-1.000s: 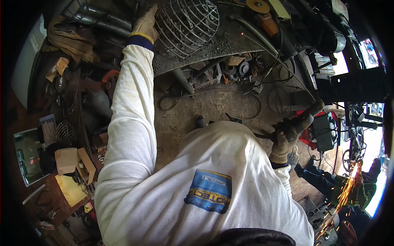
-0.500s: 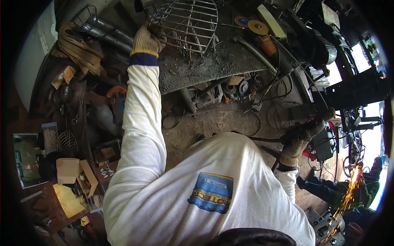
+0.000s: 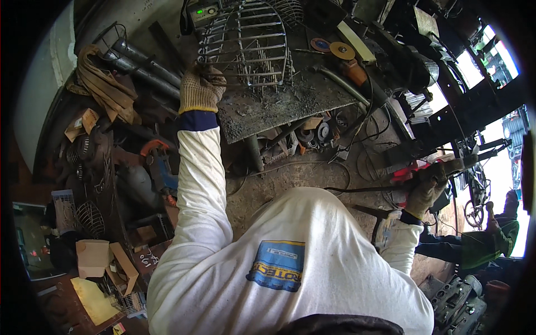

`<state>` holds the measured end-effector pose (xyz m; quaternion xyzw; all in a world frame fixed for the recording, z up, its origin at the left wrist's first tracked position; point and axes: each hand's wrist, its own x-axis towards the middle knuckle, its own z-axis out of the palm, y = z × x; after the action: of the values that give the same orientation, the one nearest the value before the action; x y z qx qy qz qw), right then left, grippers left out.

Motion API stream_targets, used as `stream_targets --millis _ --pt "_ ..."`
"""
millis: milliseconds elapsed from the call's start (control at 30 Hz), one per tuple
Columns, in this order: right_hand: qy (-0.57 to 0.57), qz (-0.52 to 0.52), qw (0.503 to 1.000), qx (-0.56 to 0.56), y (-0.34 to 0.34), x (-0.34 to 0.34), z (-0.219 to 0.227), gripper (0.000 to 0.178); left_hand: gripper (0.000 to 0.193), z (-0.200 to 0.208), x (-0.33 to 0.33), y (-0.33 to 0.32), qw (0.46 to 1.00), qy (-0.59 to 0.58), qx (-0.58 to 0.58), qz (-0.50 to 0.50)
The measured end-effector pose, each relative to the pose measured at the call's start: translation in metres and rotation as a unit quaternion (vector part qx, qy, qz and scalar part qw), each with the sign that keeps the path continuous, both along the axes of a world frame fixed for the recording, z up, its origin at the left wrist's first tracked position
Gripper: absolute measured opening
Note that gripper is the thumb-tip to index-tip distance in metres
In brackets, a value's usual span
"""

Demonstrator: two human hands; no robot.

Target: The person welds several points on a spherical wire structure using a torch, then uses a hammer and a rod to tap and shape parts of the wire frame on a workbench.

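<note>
My left hand (image 3: 202, 89), in a knitted work glove, is closed on the lower left corner of a cage of welded metal rods (image 3: 245, 39). The cage rests on a dark metal worktable (image 3: 245, 120) strewn with grit and rod pieces. Out to the right, my right hand (image 3: 425, 195), also gloved, is wrapped round what looks like a welding electrode holder (image 3: 446, 167). A dark cable (image 3: 363, 190) trails from it to the left. Its far end is hard to separate from the dark background.
An angle grinder (image 3: 354, 72) and a yellow disc (image 3: 342, 51) lie on the table. Behind the cage stands a box with a green display (image 3: 204, 12). Metal tubes (image 3: 145, 72) lie at left. Another person in green (image 3: 486, 240) is at far right.
My right hand has moved up and to the right with the holder. The cage appears shifted slightly left. Sparks beside the other person are gone, and the box's green display has come into view.
</note>
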<state>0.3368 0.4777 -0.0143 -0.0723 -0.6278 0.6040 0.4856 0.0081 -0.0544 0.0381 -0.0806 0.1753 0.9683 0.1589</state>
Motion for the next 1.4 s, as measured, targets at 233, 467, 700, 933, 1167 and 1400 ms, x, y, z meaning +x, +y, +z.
stream_targets --millis 233,467,700,933,1167,1400 --pt "-0.067 -0.089 0.991 0.079 -0.004 0.02 0.039 0.078 0.036 -0.005 0.005 -0.009 0.999 -0.021 -0.005 0.034" --pt "-0.026 -0.178 0.979 0.093 -0.013 0.011 0.071 0.064 0.03 -0.013 0.008 -0.003 0.997 -0.041 0.028 0.054" --pt "-0.151 -0.192 0.964 0.107 -0.003 -0.015 0.104 0.041 0.027 -0.009 0.017 0.014 0.995 -0.033 0.007 0.09" --pt "-0.125 -0.192 0.972 0.049 0.059 -0.061 0.085 0.037 0.021 0.011 0.017 0.047 0.968 -0.104 -0.087 0.213" --pt "-0.124 -0.19 0.97 0.088 0.113 -0.111 0.083 0.037 0.026 0.013 0.009 0.086 0.947 -0.091 -0.144 0.272" --pt "-0.077 -0.169 0.982 0.013 0.14 -0.141 0.055 0.044 0.031 0.01 0.007 0.109 0.93 -0.126 -0.143 0.314"
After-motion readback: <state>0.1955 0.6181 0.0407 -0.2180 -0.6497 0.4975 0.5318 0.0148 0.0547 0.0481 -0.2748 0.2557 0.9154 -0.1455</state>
